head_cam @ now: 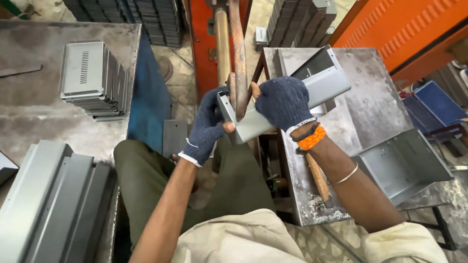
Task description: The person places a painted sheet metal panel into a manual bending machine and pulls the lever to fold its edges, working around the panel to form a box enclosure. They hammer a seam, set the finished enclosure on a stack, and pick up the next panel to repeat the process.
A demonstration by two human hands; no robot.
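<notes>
A: How are the fingers (225, 127) set?

B: On the left hand (204, 129), in a dark blue knitted glove, they are wrapped round the near left end of a grey sheet-metal channel (287, 100), with a bare fingertip pressed on its face. The right hand (282, 103), gloved the same way, is clamped over the channel's middle from above.

A: What is seen at the far left?

B: A grey tabletop (29, 112) is seen there, carrying a stack of vented grey panels (92, 78). Nearer, at the lower left corner, a pile of long folded grey sections (48, 204) is laid.

A: And where is the channel held?

B: It is held tilted, left end low and right end raised, against the upright rusty rods (239, 48) of an orange machine (200, 44). Whether metal and rod are actually touching cannot be told for sure, since the gloves cover that spot.

A: What is found to the right?

B: A scuffed steel tabletop (370, 102) is seen just beyond the right wrist, which is ringed by an orange beaded band (312, 138). An open grey metal box (404, 163) is lying on its right edge. Behind, more dark panel stacks (297, 19) are piled.
</notes>
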